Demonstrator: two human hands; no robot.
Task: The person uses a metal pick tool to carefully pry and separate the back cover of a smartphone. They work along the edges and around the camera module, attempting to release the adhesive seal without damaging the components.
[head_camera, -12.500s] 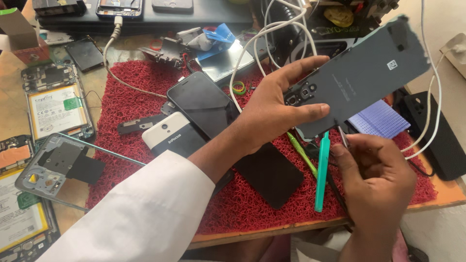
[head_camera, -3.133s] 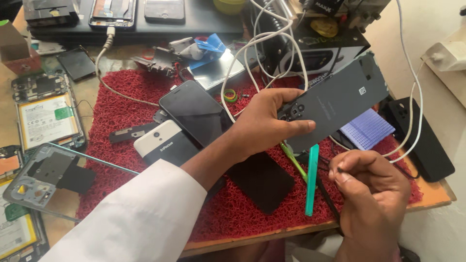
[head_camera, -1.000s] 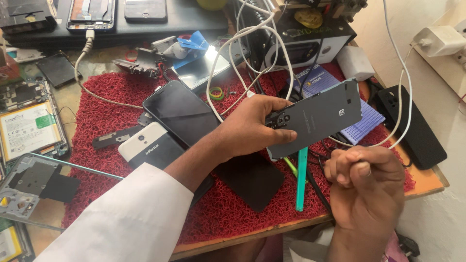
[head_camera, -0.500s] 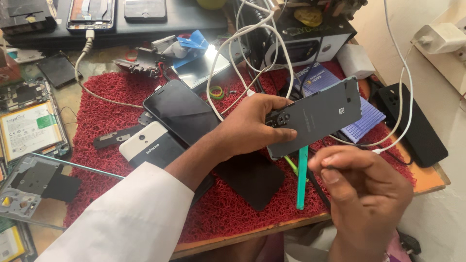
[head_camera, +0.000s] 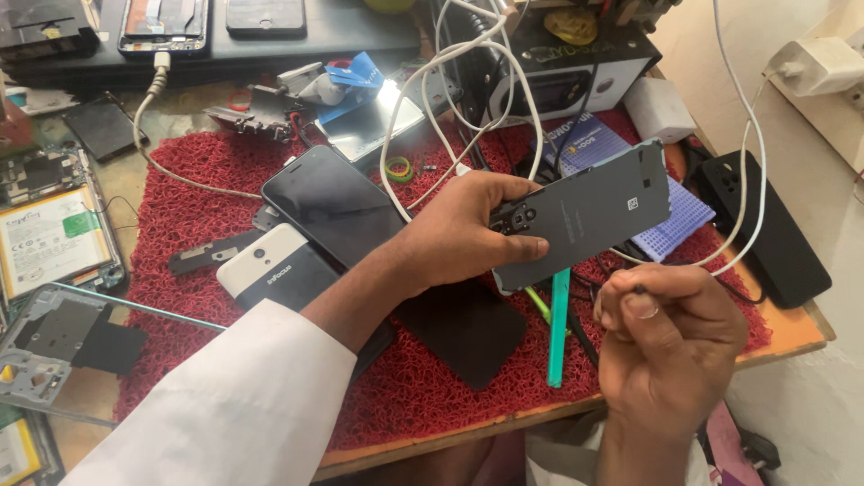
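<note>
Grey phone back cover (head_camera: 585, 211) I'm gripping in my left hand (head_camera: 463, 234), inner face up for inspection; my right hand (head_camera: 670, 337) is pinching something tiny and dark.

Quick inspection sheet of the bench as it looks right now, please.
Surface: red mat on a wooden table.
Job's things: dark phone back cover; teal pry tool lying on the mat.
Clutter: black phone, white phone, opened phone, blue pad.
Grippers: left hand holds the cover; right hand pinches something small, too small to tell.
Cables: white cables looped over the mat.
Surroundings: white charger.
</note>
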